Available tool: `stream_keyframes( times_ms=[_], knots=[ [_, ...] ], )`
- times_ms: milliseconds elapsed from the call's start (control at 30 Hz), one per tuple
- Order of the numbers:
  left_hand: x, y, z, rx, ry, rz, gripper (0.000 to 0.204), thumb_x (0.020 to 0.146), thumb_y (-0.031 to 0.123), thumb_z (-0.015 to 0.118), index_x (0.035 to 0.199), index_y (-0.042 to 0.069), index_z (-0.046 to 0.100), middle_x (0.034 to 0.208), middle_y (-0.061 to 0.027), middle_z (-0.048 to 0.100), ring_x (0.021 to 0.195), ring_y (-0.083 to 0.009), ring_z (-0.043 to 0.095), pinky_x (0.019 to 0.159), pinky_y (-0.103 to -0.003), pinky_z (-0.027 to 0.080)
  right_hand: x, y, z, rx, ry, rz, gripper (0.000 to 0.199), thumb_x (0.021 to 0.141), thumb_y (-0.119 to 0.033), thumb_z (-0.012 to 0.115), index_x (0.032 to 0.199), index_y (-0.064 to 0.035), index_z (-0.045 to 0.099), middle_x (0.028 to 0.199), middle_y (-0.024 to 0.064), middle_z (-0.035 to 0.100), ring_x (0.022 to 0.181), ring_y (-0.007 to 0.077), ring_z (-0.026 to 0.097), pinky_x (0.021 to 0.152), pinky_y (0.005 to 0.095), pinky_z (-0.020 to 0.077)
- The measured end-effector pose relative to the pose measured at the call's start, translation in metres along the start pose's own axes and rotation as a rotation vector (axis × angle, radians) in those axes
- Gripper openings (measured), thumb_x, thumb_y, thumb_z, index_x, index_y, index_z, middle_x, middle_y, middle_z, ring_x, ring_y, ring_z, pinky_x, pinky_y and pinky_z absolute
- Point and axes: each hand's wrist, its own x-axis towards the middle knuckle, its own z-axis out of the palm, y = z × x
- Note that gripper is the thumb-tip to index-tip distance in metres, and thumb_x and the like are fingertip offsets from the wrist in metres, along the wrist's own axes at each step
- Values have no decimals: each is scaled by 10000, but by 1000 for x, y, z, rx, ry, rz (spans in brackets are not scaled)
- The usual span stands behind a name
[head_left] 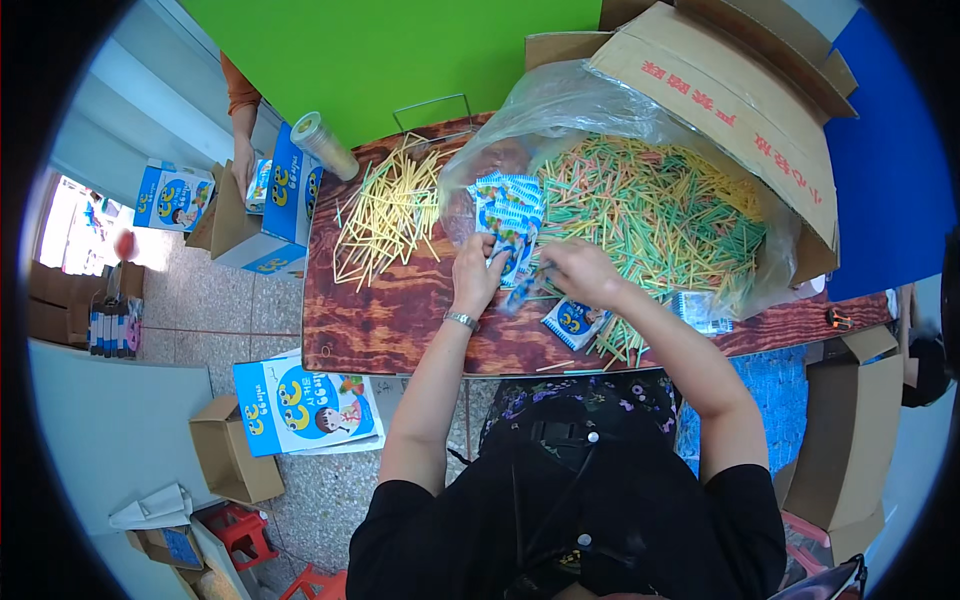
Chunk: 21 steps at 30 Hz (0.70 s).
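My left hand [476,272], with a metal watch at the wrist, grips a small blue-and-white packet [512,258] at the middle of the wooden table [390,315]. My right hand [580,270] pinches a few thin coloured sticks [526,288] against that packet. Right behind my hands lies a stack of the same blue-and-white packets [510,203] inside a clear plastic bag [570,100]. A big heap of green, orange and yellow sticks [660,210] fills the bag to the right. One more packet [572,322] lies under my right forearm.
A pile of yellow sticks [390,210] and a roll of tape [322,142] lie at the table's left. An open cardboard box [740,100] stands behind the bag. Blue printed cartons [305,405] sit on the floor, and another person's arm [240,120] reaches toward cartons at the far left.
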Motion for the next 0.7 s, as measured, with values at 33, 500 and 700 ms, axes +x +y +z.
stream_keyframes(
  times_ms=[33, 500, 700],
  knots=[
    [5, 4, 4, 50, 8, -24, 349, 748, 179, 784, 992, 28, 586, 870, -113, 631, 771, -255, 624, 699, -367, 503, -1, 1, -10, 171, -53, 168, 180, 814, -109, 614, 984, -59, 587, 851, 162, 607, 811, 306, 625, 721, 413, 499],
    [-18, 107, -15, -82, -79, 367, 280, 861, 194, 667, 1085, 31, 629, 1010, -146, 614, 928, -316, 574, 880, -409, 431, -36, -3, -88, 243, 76, 167, 161, 837, -113, 654, 971, -46, 595, 797, 110, 620, 749, 266, 626, 663, 374, 488],
    [-27, 116, 15, -530, -544, -12, 188, 863, 117, 699, 749, -2, 607, 693, 30, 619, 637, -7, 501, 530, -209, 403, -50, -12, -93, 197, 126, 92, 149, 823, -90, 637, 957, -64, 577, 843, 139, 618, 798, 343, 624, 691, 421, 499]
  ],
)
